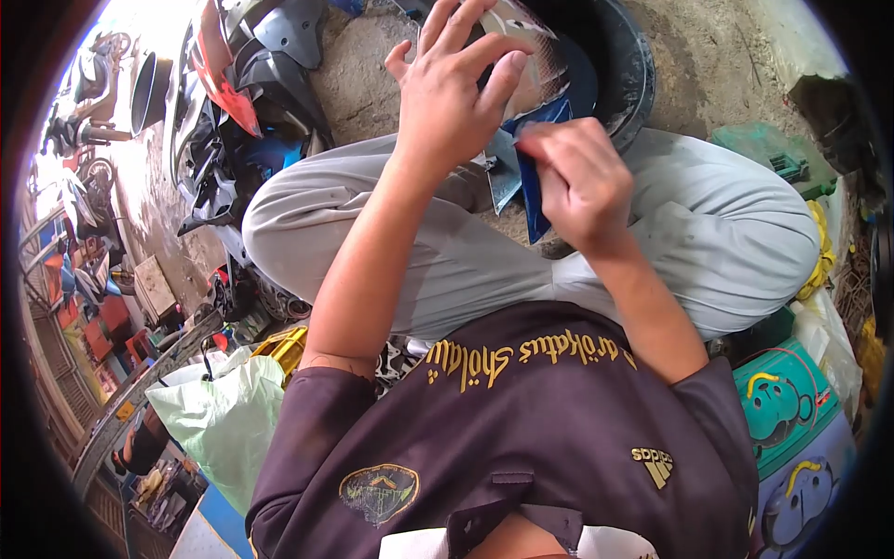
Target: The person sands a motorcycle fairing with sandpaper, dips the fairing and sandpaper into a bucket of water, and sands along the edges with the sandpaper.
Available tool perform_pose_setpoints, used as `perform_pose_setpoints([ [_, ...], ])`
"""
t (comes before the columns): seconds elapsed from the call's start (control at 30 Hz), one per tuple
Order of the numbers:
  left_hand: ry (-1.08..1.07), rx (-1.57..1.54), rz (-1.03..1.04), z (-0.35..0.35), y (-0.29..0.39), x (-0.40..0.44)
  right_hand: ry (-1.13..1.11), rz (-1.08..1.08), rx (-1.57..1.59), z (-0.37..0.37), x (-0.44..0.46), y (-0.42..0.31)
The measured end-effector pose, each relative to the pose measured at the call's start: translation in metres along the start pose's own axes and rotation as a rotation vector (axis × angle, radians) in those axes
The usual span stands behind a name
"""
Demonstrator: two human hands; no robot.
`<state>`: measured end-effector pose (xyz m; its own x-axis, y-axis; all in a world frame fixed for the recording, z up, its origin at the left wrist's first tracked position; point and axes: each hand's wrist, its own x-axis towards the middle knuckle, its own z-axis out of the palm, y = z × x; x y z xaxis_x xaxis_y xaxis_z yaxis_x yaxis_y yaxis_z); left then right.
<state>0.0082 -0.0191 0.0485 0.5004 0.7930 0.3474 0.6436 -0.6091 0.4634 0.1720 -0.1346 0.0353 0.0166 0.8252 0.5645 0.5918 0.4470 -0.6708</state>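
Note:
In the head view, a shiny blue-edged panel (530,191) with a pale, glassy-looking face lies between my knees. It leans toward a black tub (637,74). My left hand (453,88) is over the panel's upper part, fingers spread and thumb apart, gripping nothing visible. Lower and to the right, my right hand (579,182) is closed, its fingertips pinching at the panel's blue edge. That hand is slightly blurred, and part of the panel is hidden behind it. A patterned, silvery surface (545,70) shows beside my left fingers, inside the tub's rim.
Black and red motorcycle body panels (223,84) are piled at the left. A pale green plastic bag (223,410) stands by my left side. At the right are a green case (782,401), a purple case (803,498) and a green basket (773,154).

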Motion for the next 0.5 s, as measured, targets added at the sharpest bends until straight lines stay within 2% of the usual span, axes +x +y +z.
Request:
perform_pose_setpoints([
  [0.03,-0.015,-0.007,-0.011,-0.001,0.002,-0.001,0.011,-0.010,-0.005,0.003,-0.003,0.001],
  [0.13,-0.047,0.030,-0.027,0.007,-0.001,-0.003,-0.005,0.192,-0.130,-0.001,-0.011,0.037],
  [0.27,-0.018,-0.017,-0.039,0.006,-0.003,-0.003,-0.020,-0.008,0.018,-0.003,0.002,-0.003],
  [0.3,-0.021,0.005,-0.039,0.006,0.000,-0.003,-0.039,-0.003,-0.017,-0.003,-0.003,0.003],
  [0.4,-0.022,0.038,-0.043,0.005,0.005,-0.005,-0.055,0.260,-0.124,-0.005,-0.006,0.040],
  [0.5,-0.015,0.018,-0.047,0.003,0.002,-0.001,-0.049,0.066,-0.022,-0.005,-0.001,0.007],
])
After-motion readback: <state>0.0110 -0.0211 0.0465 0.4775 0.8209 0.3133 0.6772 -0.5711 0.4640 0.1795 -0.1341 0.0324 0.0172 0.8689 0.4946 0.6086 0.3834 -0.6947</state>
